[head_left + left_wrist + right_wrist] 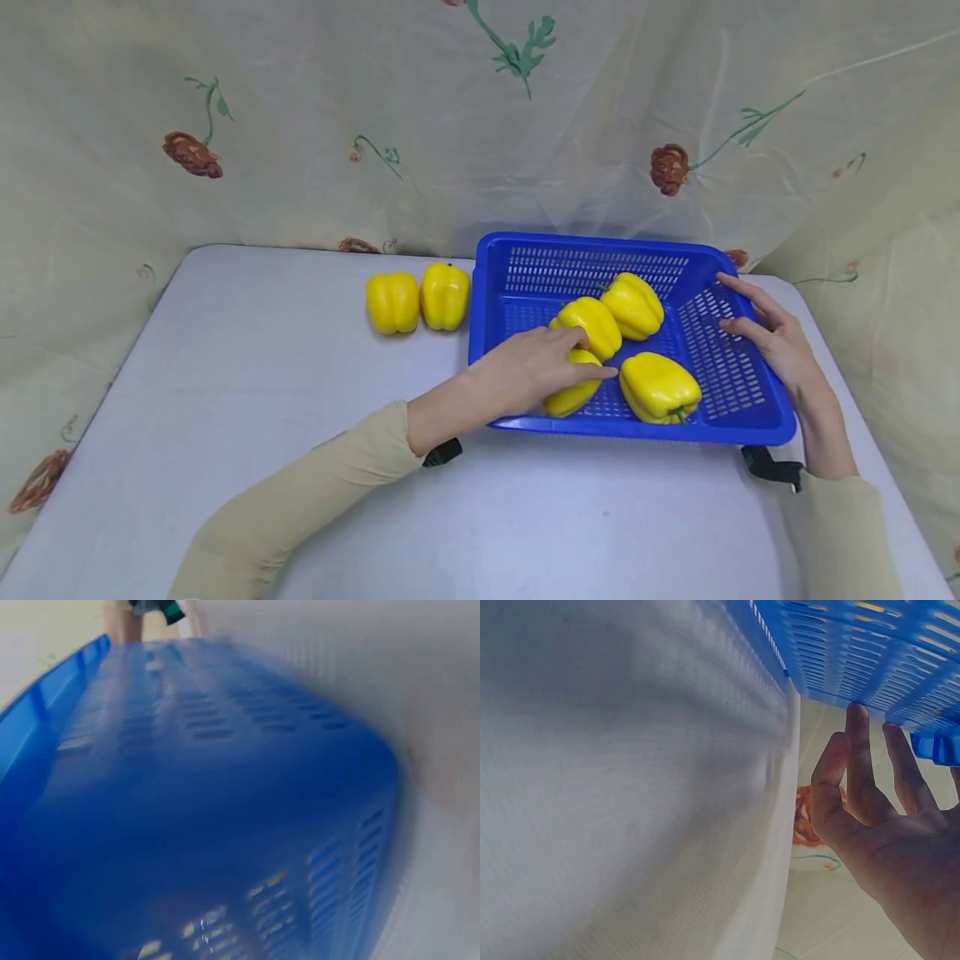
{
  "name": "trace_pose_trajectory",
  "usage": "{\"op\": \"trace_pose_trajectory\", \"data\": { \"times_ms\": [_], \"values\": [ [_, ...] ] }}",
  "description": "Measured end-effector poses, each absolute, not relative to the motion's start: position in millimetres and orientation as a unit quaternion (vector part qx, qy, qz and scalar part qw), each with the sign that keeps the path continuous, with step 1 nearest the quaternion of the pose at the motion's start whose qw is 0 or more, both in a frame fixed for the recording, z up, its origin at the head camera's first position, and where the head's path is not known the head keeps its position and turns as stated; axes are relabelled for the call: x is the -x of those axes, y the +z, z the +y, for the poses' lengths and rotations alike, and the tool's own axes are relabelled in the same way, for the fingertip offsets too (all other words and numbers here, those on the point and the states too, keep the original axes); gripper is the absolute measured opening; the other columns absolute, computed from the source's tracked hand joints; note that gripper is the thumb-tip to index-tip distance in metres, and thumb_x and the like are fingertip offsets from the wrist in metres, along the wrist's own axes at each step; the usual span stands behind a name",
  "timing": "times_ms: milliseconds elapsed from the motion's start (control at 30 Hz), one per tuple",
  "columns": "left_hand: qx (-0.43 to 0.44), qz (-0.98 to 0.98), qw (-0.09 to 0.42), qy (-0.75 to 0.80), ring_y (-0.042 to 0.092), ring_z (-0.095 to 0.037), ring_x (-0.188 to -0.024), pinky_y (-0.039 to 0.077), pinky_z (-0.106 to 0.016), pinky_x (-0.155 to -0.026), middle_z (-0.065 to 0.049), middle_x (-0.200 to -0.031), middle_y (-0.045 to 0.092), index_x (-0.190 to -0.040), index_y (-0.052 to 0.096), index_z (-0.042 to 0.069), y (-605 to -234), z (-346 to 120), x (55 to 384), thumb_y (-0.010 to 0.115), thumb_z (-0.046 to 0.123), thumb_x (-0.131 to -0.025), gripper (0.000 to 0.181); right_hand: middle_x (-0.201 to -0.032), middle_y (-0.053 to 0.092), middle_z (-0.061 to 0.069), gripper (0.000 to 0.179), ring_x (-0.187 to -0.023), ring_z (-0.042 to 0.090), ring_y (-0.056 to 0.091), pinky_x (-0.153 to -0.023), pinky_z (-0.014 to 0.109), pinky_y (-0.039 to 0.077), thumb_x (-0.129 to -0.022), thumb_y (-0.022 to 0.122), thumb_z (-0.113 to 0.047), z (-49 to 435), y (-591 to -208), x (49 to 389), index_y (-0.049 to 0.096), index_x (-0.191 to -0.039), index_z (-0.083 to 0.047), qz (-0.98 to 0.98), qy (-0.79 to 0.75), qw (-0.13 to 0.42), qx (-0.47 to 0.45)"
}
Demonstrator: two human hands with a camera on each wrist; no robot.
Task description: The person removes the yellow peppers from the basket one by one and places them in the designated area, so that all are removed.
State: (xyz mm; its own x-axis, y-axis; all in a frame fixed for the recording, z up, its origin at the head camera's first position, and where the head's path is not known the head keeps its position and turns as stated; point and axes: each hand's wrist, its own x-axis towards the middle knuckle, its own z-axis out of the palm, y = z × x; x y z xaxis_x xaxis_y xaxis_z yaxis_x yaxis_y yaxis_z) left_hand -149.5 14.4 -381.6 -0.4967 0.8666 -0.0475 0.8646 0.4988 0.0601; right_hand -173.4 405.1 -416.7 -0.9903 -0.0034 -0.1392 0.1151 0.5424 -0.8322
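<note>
A blue plastic basket (637,429) with slotted sides stands on the table. My left hand (532,367) reaches over its near left part, palm down, thumb extended across the top of a yellow bell pepper (570,400) that it partly covers. Its fingertips lie beside a second yellow pepper (592,321). Two more peppers, one at the back (633,307) and one at the near right (660,385), are in the basket. My right hand (783,350) holds the basket's right side, thumb over the rim; its other fingers (859,750) touch the outside of the wall.
Left of the basket, two yellow peppers, one here (393,302) and one beside it (446,297), sit close together on the white table (300,375). A flowered curtain (420,125) hangs along the back and sides. The left wrist view is blurred, showing mostly the basket wall (210,787).
</note>
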Motion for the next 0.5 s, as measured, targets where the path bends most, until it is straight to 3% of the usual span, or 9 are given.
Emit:
{"op": "trace_pose_trajectory", "data": {
  "times_ms": [200,333,500],
  "values": [
    [-0.473,0.875,0.09,0.044,0.05,-0.023,-0.147,0.052,-0.04,-0.12,-0.006,-0.164,0.046,-0.163,0.04,0.039,-368,3,154,0.087,0.037,-0.091,0.086,-0.132,0.05,-0.025,0.061,-0.095,-0.006,0.064,-0.073,0.019,0.063,-0.111,0.056,-0.029,404,-417,174,0.037,-0.166,-0.046,0.879,-0.471,0.063,-0.035],
    [-0.458,0.883,0.083,0.052,0.053,-0.026,-0.141,0.052,-0.041,-0.12,-0.008,-0.164,0.044,-0.162,0.041,0.037,-357,-4,154,0.088,0.037,-0.091,0.085,-0.125,0.051,-0.03,0.061,-0.093,-0.005,0.064,-0.072,0.019,0.062,-0.11,0.057,-0.028,404,-415,174,0.038,-0.166,-0.045,0.879,-0.473,0.06,-0.035],
    [-0.449,0.89,0.071,0.04,0.05,-0.026,-0.146,0.047,-0.04,-0.125,-0.008,-0.169,0.038,-0.164,0.043,0.03,-346,-8,153,0.088,0.037,-0.091,0.086,-0.123,0.051,-0.031,0.061,-0.092,-0.004,0.064,-0.072,0.018,0.061,-0.11,0.057,-0.027,404,-415,174,0.039,-0.165,-0.045,0.877,-0.475,0.059,-0.038]
  ]
}}
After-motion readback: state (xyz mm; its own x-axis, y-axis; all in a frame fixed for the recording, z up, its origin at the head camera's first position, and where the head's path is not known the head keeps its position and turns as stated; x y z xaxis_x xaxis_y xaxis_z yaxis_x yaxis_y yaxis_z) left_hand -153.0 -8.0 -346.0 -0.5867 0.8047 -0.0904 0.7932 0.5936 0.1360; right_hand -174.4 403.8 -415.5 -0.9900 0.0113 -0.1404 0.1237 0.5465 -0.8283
